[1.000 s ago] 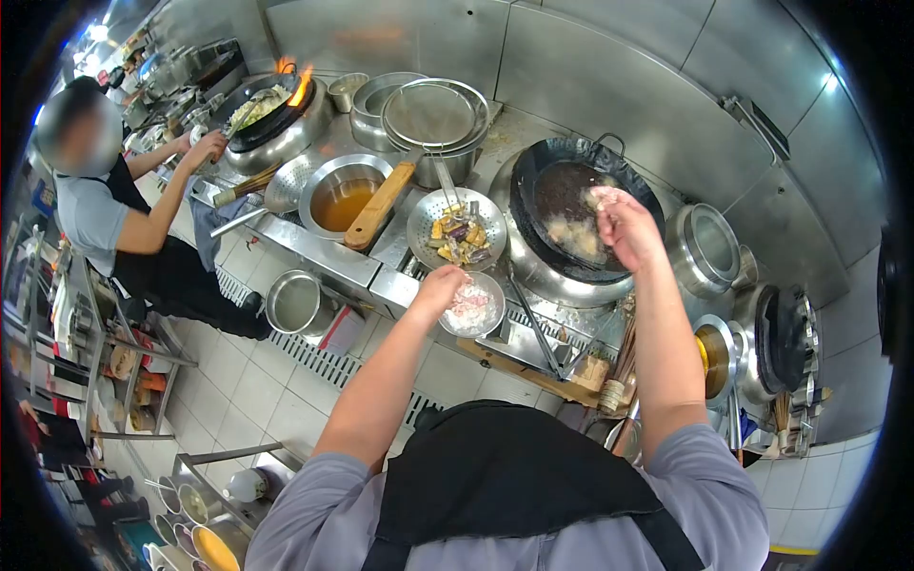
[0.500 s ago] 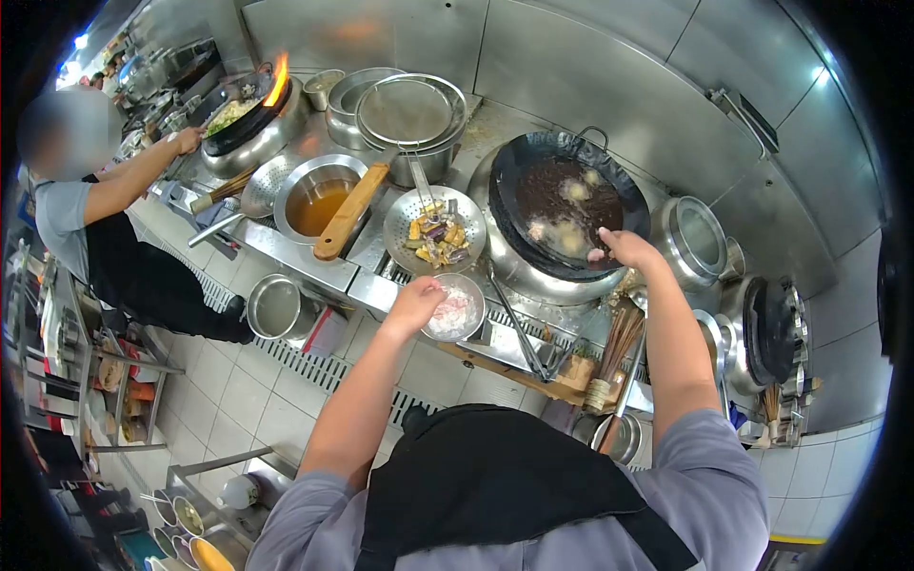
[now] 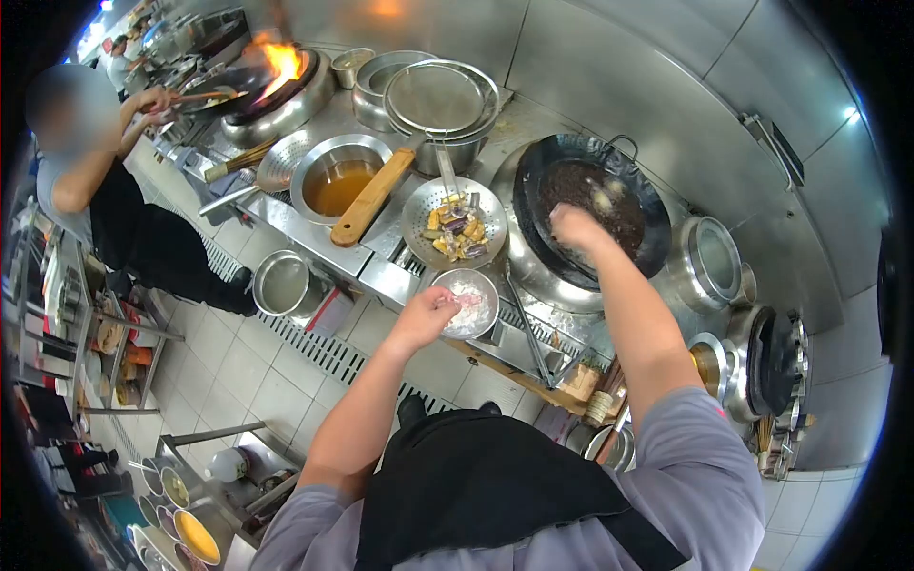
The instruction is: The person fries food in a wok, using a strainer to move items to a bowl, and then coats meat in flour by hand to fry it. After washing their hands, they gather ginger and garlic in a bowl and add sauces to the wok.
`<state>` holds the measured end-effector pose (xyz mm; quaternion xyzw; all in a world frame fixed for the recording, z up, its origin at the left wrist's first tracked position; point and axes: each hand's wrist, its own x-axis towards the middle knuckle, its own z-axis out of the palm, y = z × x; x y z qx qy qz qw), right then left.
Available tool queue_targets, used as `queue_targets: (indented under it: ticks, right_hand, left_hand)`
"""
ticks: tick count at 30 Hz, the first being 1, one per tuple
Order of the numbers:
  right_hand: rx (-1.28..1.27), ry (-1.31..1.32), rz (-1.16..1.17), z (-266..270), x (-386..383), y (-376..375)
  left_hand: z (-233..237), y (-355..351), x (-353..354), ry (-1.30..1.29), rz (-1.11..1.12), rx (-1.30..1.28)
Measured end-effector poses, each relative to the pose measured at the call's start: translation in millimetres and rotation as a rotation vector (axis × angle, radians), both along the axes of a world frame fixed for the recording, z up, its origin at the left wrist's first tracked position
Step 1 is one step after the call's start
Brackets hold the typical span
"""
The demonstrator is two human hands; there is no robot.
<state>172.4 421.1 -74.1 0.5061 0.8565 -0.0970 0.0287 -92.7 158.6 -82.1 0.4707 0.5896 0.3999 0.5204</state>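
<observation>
My left hand [image 3: 424, 317] is closed at the near-left rim of a small metal bowl [image 3: 484, 322] of pale, floury pinkish pieces. Its thumb and fingertips reach over the rim. My right hand [image 3: 577, 228] is above the left side of a black wok [image 3: 650, 211] of dark bubbling oil, where pale pieces [image 3: 605, 197] float. Its fingers are drawn together and point down; what they hold, if anything, is hidden. Beyond the bowl, a perforated ladle [image 3: 415, 221] holds fried eggplant pieces [image 3: 457, 228].
A pot of brown liquid [image 3: 338, 190] sits at left, a wooden handle [image 3: 376, 195] across its rim. Behind it, a mesh strainer [image 3: 436, 98] tops a pot. Tongs [image 3: 529, 333] lie before the wok. At far left, a co-worker [image 3: 143, 205] tosses a wok beside a flame [image 3: 284, 65].
My right hand has moved left across the wok; the pink piece at its fingertips no longer shows. The view has shifted slightly. The co-worker's wok is lifted and tilted, and the flame is larger.
</observation>
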Motion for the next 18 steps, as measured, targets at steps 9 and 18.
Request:
queue_targets:
  ticks: [9,18]
  right_hand:
    - [0.020,0.424,0.009,159,-48,-85]
    - [-0.180,-0.002,0.394,2,-121,-166]
  left_hand:
    - [-14,2,-20,0.049,0.093,0.119]
    - [-18,3,-24,0.042,0.187,0.053]
